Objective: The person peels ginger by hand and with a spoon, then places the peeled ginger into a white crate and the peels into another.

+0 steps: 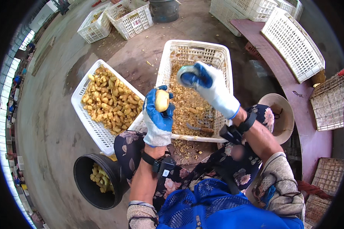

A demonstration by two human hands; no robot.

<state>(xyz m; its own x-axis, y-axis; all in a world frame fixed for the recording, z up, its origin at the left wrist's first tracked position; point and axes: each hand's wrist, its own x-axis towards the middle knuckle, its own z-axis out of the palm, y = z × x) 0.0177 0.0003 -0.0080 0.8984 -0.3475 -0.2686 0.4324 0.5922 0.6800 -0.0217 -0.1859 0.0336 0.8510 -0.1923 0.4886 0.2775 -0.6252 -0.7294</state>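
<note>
My left hand (159,114), in a blue-coated white glove, grips a pale peeled piece of ginger (162,100) upright, its top end showing. My right hand (202,80), gloved alike, is raised above a white plastic crate (193,139) with its fingers curled. Blur around those fingers hides whether a small tool is in them. Shavings of peel (186,98) cover the crate's floor. A curved knife with a wooden handle (205,130) lies on them at the near end. Left of my left hand, a tilted white crate (87,126) holds many ginger pieces (110,100).
A black bucket (84,160) lies tipped at my left knee, with ginger pieces (101,177) inside. A beige tub (285,120) and a purplish curved bench (292,83) are on my right. A white crate (293,43) leans on the bench. More crates (130,21) and a dark bucket (164,11) stand ahead.
</note>
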